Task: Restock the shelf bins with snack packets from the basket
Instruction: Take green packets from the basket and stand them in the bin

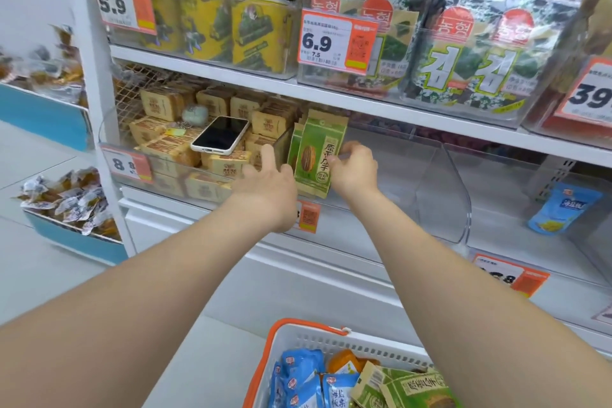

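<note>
Head view shows both hands, left hand (268, 180) at nine o'clock, right hand (352, 167) at three, fingers pinching green sunflower seed packets (314, 156); stand them straight up against the clear bin (440, 182) wall.

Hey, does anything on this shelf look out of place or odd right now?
Yes. A smartphone lies face up on the tan snack packets in the left bin, with a small fluffy charm beside it; neither looks like stock. Further right, a lone blue packet leans askew in an otherwise bare bin.
</note>
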`<state>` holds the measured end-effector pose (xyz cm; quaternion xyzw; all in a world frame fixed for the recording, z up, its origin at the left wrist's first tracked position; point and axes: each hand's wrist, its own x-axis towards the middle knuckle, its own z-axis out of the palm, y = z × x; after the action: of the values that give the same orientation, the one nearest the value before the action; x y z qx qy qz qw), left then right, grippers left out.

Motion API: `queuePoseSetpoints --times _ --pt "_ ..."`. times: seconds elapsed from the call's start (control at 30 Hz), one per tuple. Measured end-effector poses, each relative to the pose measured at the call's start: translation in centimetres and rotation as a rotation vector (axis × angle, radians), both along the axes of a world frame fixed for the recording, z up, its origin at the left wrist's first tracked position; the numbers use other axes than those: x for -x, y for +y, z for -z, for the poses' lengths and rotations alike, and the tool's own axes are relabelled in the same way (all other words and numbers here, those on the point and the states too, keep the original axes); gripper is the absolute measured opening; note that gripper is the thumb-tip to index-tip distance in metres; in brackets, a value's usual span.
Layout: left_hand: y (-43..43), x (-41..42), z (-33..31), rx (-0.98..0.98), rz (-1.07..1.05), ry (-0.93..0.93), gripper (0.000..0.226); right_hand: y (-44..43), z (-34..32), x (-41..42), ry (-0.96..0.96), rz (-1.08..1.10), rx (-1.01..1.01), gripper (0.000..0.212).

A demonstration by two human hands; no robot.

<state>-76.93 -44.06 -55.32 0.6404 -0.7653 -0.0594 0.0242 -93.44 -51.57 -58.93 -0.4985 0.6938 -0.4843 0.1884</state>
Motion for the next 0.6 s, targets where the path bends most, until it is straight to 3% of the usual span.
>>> queuePoseSetpoints --times 0.23,0.6 --pt "-0.4 -0.1 -0.1 0.05 0.01 0.007 0.04 -1.9 1.2 -1.8 0.152 0.079 -0.135 0.01" --pt "-0.1 0.0 -0.1 0.058 0.033 -0.028 0.032 -1.3 0.0 -2.5 0.132 0.103 -0.249 0.021"
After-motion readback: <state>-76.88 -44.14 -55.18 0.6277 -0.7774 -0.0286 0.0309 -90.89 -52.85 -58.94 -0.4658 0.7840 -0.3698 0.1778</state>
